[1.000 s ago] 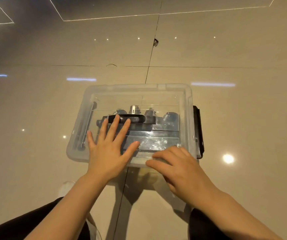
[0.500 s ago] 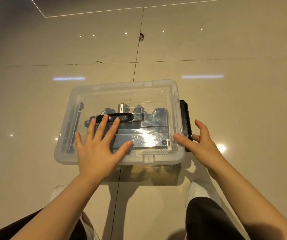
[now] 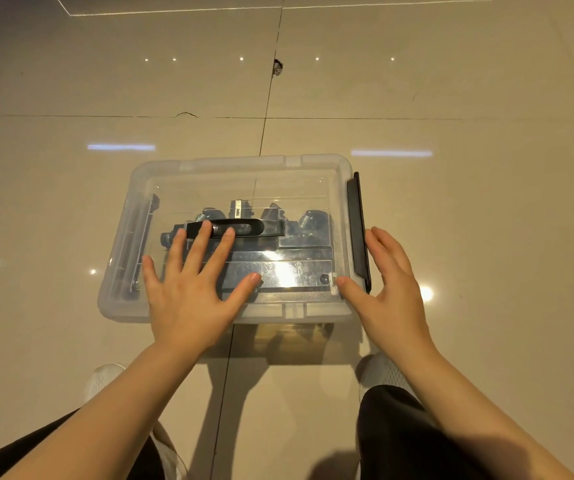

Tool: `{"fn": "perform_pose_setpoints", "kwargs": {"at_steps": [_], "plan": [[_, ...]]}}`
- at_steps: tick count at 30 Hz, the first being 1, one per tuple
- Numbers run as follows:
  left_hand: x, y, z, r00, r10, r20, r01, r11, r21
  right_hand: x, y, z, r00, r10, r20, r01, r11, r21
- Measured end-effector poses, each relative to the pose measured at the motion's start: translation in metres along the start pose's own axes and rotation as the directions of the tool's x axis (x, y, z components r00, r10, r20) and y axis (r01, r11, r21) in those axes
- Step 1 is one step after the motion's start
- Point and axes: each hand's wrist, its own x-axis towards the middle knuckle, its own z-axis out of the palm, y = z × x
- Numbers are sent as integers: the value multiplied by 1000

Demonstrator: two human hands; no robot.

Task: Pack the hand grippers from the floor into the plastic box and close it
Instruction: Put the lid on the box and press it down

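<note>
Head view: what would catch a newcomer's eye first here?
A clear plastic box sits mid-floor, lid on, dark hand grippers visible inside. The left hand lies flat, fingers spread, on the lid; the right hand is open beside the black latch on the box's right side.

The left grip [image 3: 188,292] lies flat, palm down, fingers straight and spread, thumb out to the right. The right grip [image 3: 391,289] stands on edge, fingers straight and together, thumb pointing left. Both forearms are bare.
</note>
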Motion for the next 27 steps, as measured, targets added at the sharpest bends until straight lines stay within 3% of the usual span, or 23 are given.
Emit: {"fn": "perform_pose_setpoints", "kwargs": {"at_steps": [3, 5, 8, 11, 14, 16, 19, 21, 24, 27], "plan": [[0, -1, 1, 1000, 5, -2, -6, 1000, -11, 1, -2, -1, 1000, -9, 24, 10, 999, -45], [1, -1, 1, 1000, 14, -23, -15, 999, -40, -1, -2, -1, 999, -35, 13, 36, 984, -177], [-2, -4, -2, 991, 42, -128, -70, 973, -222, -2, -16, 8, 966, -259, 12, 241, 879, -412], [-12, -21, -11, 955, -123, -269, 7, 918, -395, 2, -44, 33, 862, -434, 263, 507, 712, -486], [-20, -57, -13, 894, -353, -276, 206, 870, -448, 13, -66, 67, 743, -454, 492, 669, 533, -517], [-22, -79, -8, 850, -504, -153, 335, 742, -581, 21, -78, 89, 703, -415, 577, 708, 487, -512], [-18, -88, -2, 756, -628, 188, 463, 308, -831, 26, -83, 116, 677, -383, 628, 727, 480, -492], [-16, -85, 3, 725, -630, 278, 448, 125, -885, 26, -82, 123, 698, -367, 615, 706, 497, -505], [-14, -84, 9, 686, -656, 315, 404, -17, -915, 26, -84, 124, 704, -361, 612, 698, 510, -502], [-17, -81, 7, 684, -683, 256, 342, -9, -940, 25, -88, 123, 707, -350, 615, 690, 531, -492]]}}
